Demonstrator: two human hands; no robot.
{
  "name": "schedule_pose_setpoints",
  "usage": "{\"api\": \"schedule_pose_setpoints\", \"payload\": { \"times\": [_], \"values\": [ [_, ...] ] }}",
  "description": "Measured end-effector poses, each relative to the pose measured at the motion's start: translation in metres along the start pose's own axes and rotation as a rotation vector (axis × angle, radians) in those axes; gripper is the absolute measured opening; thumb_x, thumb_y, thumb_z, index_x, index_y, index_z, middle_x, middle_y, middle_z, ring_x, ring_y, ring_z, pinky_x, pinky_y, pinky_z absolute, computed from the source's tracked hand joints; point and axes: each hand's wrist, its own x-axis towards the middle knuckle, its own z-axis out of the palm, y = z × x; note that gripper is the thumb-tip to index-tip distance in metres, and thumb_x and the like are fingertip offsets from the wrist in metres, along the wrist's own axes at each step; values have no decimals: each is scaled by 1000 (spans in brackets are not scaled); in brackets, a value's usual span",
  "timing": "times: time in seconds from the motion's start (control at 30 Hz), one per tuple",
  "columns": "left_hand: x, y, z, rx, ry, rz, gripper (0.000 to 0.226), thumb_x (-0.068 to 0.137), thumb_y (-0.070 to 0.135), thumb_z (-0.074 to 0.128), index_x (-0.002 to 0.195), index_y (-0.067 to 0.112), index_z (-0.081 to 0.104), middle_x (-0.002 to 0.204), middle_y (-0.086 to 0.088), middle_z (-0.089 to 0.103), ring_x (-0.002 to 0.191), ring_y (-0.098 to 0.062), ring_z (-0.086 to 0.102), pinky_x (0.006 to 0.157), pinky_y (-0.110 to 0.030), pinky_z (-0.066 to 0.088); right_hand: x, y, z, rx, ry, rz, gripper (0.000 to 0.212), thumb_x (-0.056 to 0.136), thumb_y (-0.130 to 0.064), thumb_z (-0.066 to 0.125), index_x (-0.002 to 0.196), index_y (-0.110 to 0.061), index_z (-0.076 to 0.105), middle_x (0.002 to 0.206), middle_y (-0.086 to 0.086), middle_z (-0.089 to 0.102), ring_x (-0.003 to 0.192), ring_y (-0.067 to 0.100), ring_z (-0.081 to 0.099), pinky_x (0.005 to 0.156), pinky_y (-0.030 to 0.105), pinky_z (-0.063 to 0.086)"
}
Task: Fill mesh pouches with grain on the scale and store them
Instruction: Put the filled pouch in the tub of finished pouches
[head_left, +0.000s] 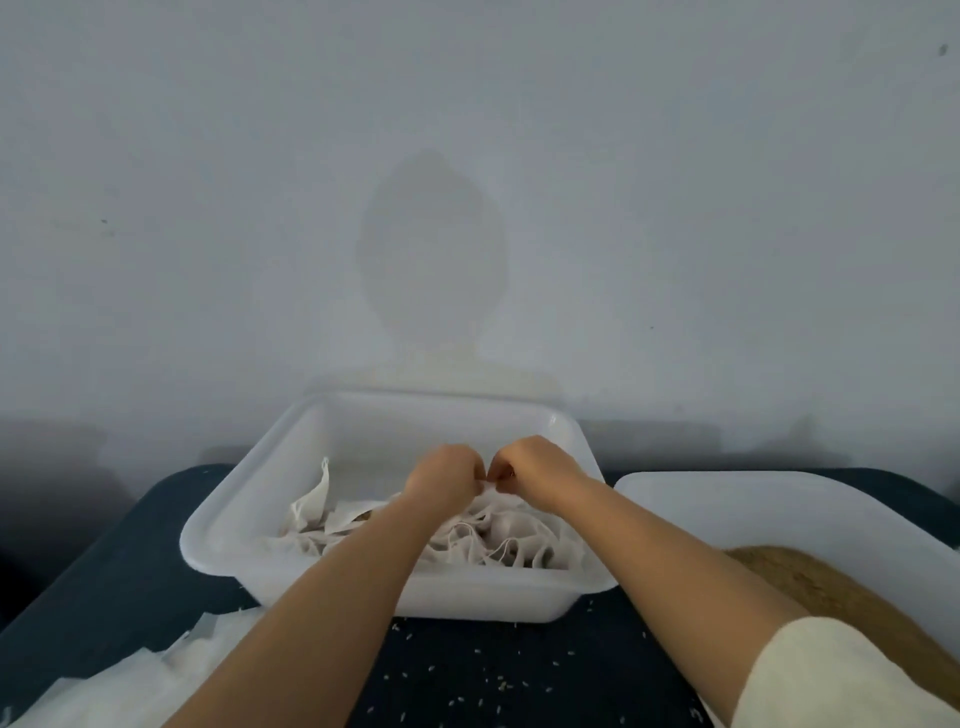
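1. Both hands clenched over the middle white tub (311, 441): left hand (447, 475) and right hand (530, 470) knuckle to knuckle, each pinching the top edge of one mesh pouch (485, 493), seemingly at its mouth or drawstring.
2. Pinched pouch sitting just above the heap of pouches (415, 530) filling that tub.
3. Likely snag: loose drawstrings in the heap tangled with the held pouch, dragging neighbours out on a lift.
4. Possible spill: mouth not drawn fully closed, grain leaking onto the dark bench (519, 654). Cannot tell whether this pouch holds any grain.
5. Scattered grains (467, 670) already on the bench, easily carried about under the forearms.
6. Count: two white tubs, the second tub (779, 499) at right holding brown grain (810, 577).
7. Count: pouches in the heap too jumbled to number.
8. Count: one pale mesh pile (130, 680) at lower left; no scale in view.
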Motion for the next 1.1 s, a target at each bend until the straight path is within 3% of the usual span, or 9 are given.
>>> {"api": "schedule_pose_setpoints", "payload": {
  "times": [0.17, 0.27, 0.4, 0.53, 0.7, 0.8, 0.87, 0.97, 1.1],
  "values": [
    [-21, -9, -21, -127, 45, 71, 24, 87, 16, 60, 109, 12, 67, 114, -5, 66, 109, -20, 57, 90, -23, 39, -6, 3, 6, -23, -58, -14, 23, 90, -12, 58, 110, -17, 69, 112, 1, 67, 104, 19, 60, 92, 32, 48],
    [-51, -24, -37, -247, 154, 37, 20, 87, 14, 59, 105, 14, 68, 106, 0, 68, 100, -15, 59, 77, -14, 37, -11, 5, 8, -13, -43, 9, 24, 92, -14, 57, 113, -17, 68, 116, 0, 65, 105, 17, 59, 93, 28, 47],
    [-93, -40, -52, -353, 183, -12, 19, 89, 17, 57, 106, 18, 67, 96, 8, 63, 93, -8, 58, 79, -16, 40, -21, -1, 1, 41, 40, 0, 27, 90, -8, 57, 111, -16, 70, 115, 0, 67, 103, 15, 61, 89, 22, 46],
    [-132, -49, -59, -478, 266, -39, 13, 88, 17, 61, 100, 19, 67, 85, 14, 60, 81, -1, 56, 70, -9, 40, -38, -20, -13, 164, 149, -48, 23, 91, -10, 58, 110, -15, 71, 114, -1, 68, 104, 13, 61, 88, 21, 44],
    [-176, -56, -67, -494, 330, -49, 10, 88, 19, 64, 89, 29, 62, 85, 18, 62, 83, 2, 58, 67, -1, 38, -70, -59, -24, 282, 221, -155, 19, 90, -14, 62, 105, -19, 73, 105, -6, 71, 90, 2, 60, 76, 8, 40],
    [-208, -62, -73, -517, 357, -30, 11, 87, 20, 65, 89, 31, 65, 85, 23, 64, 81, 9, 59, 68, 2, 39, -92, -81, -24, 327, 221, -211, 19, 89, -15, 63, 104, -21, 74, 99, -9, 71, 83, -3, 61, 77, 13, 47],
    [-231, -69, -78, -518, 372, -34, 13, 86, 21, 65, 88, 34, 66, 85, 23, 66, 82, 9, 60, 71, -2, 43, -106, -95, -20, 353, 209, -247, 18, 88, -15, 65, 102, -22, 74, 92, -15, 68, 73, -12, 58, 70, 6, 44],
    [-264, -81, -80, -502, 399, -101, 12, 86, 21, 65, 90, 32, 68, 87, 19, 68, 83, 2, 63, 77, -15, 48, -124, -116, -11, 354, 167, -311, 18, 87, -16, 66, 102, -24, 75, 89, -20, 64, 73, -20, 53, 68, -2, 37],
    [-306, -100, -70, -335, 341, -154, 13, 87, 26, 65, 97, 32, 66, 89, 25, 63, 85, 10, 57, 81, -13, 44, -142, -147, 11, 289, 14, -356, 21, 86, -22, 68, 106, -25, 72, 90, -22, 62, 77, -14, 53, 69, 0, 38]
  ]
}}
